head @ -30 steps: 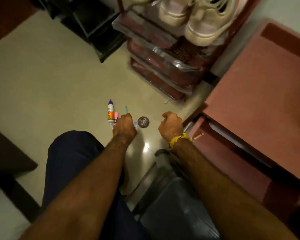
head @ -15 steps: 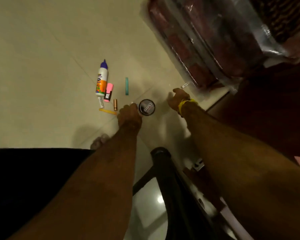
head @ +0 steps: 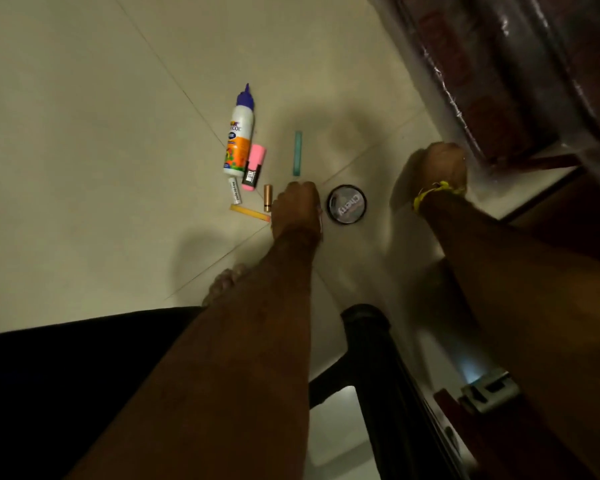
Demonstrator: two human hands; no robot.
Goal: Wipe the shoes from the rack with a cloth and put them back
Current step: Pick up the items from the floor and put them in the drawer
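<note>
Only the foot of the shoe rack (head: 492, 98), wrapped in clear plastic, shows at the top right; no shoes or cloth are in view. A round black shoe polish tin (head: 347, 204) lies on the floor between my hands. My left hand (head: 297, 209) is down at the floor just left of the tin, knuckles up and fingers curled under, with a thin pale edge showing at its right side. My right hand (head: 444, 168), with a yellow thread at the wrist, is low beside the rack's foot. Its fingers are hidden.
Left of my left hand lie a glue bottle (head: 239, 133), a pink highlighter (head: 253, 168), a teal stick (head: 297, 153), a copper battery (head: 267, 198) and a yellow strip (head: 250, 213). A black chair frame (head: 378, 375) stands below, my bare foot (head: 224, 282) beside it.
The camera has tipped down and closer to the floor, so the shoes on the rack left the view. Both hands have stayed by the polish tin, the right one nearer the rack's foot.
</note>
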